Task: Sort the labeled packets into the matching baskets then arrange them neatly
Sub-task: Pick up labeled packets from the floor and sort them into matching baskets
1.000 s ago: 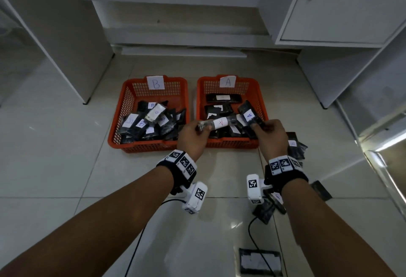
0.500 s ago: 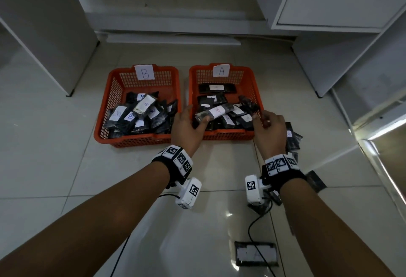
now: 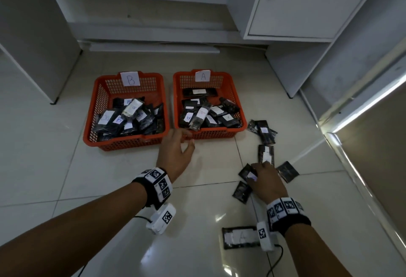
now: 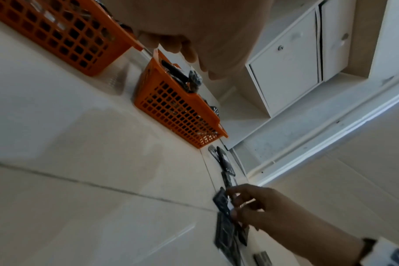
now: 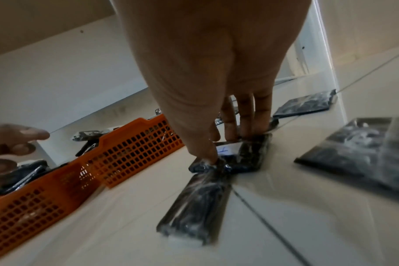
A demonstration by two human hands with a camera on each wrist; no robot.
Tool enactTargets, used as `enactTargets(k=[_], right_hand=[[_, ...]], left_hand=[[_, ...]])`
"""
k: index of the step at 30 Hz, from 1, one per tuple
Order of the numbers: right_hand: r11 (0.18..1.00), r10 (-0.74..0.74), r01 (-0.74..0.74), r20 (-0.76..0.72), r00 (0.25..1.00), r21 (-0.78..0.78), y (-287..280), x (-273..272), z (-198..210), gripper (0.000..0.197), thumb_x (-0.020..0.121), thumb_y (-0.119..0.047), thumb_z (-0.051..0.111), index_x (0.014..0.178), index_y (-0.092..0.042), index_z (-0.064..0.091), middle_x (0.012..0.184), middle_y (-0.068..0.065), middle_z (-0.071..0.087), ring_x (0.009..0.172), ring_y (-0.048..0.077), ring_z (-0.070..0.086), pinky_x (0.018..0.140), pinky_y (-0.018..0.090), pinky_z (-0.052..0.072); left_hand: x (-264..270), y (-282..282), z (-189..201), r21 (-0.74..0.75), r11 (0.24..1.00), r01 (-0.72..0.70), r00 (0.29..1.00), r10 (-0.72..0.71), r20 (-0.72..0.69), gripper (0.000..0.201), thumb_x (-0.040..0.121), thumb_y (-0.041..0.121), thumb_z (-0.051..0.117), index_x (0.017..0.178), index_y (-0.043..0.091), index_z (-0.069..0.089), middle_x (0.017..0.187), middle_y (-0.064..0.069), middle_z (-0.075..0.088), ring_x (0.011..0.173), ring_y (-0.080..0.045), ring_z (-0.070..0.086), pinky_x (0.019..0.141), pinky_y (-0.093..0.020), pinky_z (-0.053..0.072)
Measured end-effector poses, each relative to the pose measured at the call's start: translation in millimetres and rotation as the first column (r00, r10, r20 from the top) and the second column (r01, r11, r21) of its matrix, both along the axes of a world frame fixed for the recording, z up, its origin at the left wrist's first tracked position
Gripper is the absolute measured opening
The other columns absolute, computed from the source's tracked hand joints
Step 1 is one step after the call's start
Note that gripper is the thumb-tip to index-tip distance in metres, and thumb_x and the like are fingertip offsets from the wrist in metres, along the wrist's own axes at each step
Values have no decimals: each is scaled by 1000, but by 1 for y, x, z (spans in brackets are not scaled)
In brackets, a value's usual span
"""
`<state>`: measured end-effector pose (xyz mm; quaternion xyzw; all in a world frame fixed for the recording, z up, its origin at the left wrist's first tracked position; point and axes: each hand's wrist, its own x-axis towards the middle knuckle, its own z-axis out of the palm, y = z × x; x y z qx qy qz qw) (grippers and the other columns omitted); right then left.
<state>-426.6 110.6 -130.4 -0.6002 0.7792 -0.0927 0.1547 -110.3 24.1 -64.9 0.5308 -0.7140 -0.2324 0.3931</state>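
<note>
While both orange baskets already hold heaps of black packets, the sorting step remains in hand: several packets lie loose on the floor to the right of basket A (image 3: 238, 99), which stands just beside basket B (image 3: 93, 114) near the far wall. The right hand (image 3: 264, 181) is down on one of these loose packets (image 5: 244, 154); its fingers (image 5: 246, 115) are pressed together on the far edge and the thumb bears on the near end, a pinch about to lift it. The white label shows blue ink, but the letter cannot be read. The left hand (image 3: 175, 156) hovers above the floor just in front of the two baskets, fingers loosely spread, holding nothing. Other packets lie just beside the pinched one, one partly beneath the hand. The next move, by judgement, calls for raising the packet clear of its neighbours, reading the label, and carrying it to the matching basket; neat arrangement of the heaps is not yet begun.
</note>
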Motion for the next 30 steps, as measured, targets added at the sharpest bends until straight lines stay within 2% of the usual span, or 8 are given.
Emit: enactTargets(k=[5, 8, 14, 18, 20, 25, 27, 30], right_hand=[[1000, -28, 27, 91, 995, 16, -3, 10, 5, 18, 91, -24, 74, 105, -13, 73, 107, 16, 60, 106, 38, 58, 92, 43, 52], [993, 33, -4, 240, 970, -120, -3, 26, 29, 16, 100, -22, 65, 111, -13, 72, 108, 10, 60, 101, 28, 61, 91, 39, 50], [999, 13, -33, 769, 639, 10, 15, 80, 91, 11, 104, -20, 65, 101, -15, 74, 87, 1, 74, 77, 15, 67, 74, 27, 57], [999, 5, -45, 812, 584, 27, 31, 87, 87, 12, 103, -20, 66, 100, -12, 74, 90, 12, 76, 81, 23, 72, 78, 35, 60], [999, -7, -38, 800, 600, 37, 42, 82, 74, 11, 104, -21, 64, 103, -16, 74, 92, 14, 76, 81, 25, 72, 74, 37, 59], [927, 269, -348, 399, 877, 139, 78, 52, 52, 27, 82, -39, 75, 108, -35, 67, 113, -14, 63, 100, 3, 61, 89, 31, 55], [823, 400, -458, 232, 887, 334, 94, 45, 45, 49, 75, -53, 75, 119, -35, 62, 122, -10, 54, 110, 10, 53, 92, 34, 52], [775, 460, -474, 143, 877, 418, 104, 43, 40, 41, 81, -49, 76, 111, -28, 60, 116, -3, 53, 106, 18, 50, 83, 35, 49]], left_hand=[[1, 29, 0, 81, 985, 150, 987, -154, 49, 5, 96, 29, 64, 97, 32, 60, 90, 14, 49, 88, -7, 53, 77, -30, 49], [2, 40, -4, 173, 953, 251, 958, -270, 101, 9, 97, 41, 62, 104, 36, 59, 94, 13, 52, 86, -4, 54, 77, -29, 48], [-2, 60, -7, 362, 880, 307, 931, -356, 75, 39, 98, 58, 56, 130, 35, 56, 111, 16, 61, 79, 7, 55, 71, -17, 42], [-7, 75, -15, 433, 836, 337, 933, -357, -36, 15, 102, 41, 56, 107, 27, 60, 100, 9, 69, 66, -1, 58, 68, -28, 50], [-7, 81, -23, 448, 830, 332, 932, -362, -21, 14, 102, 40, 57, 97, 26, 57, 95, 8, 69, 66, -3, 59, 65, -26, 49], [-8, 88, -31, 473, 827, 304, 943, -333, -24, 19, 103, 36, 57, 85, 33, 51, 86, 13, 65, 68, 9, 56, 59, -11, 38], [-8, 89, -34, 491, 824, 284, 952, -304, -39, 20, 103, 36, 58, 84, 33, 52, 83, 13, 64, 69, 10, 56, 60, -10, 38], [-9, 88, -38, 515, 816, 264, 956, -294, -25, 20, 103, 41, 55, 86, 32, 53, 84, 10, 67, 69, 5, 57, 60, -11, 38]])
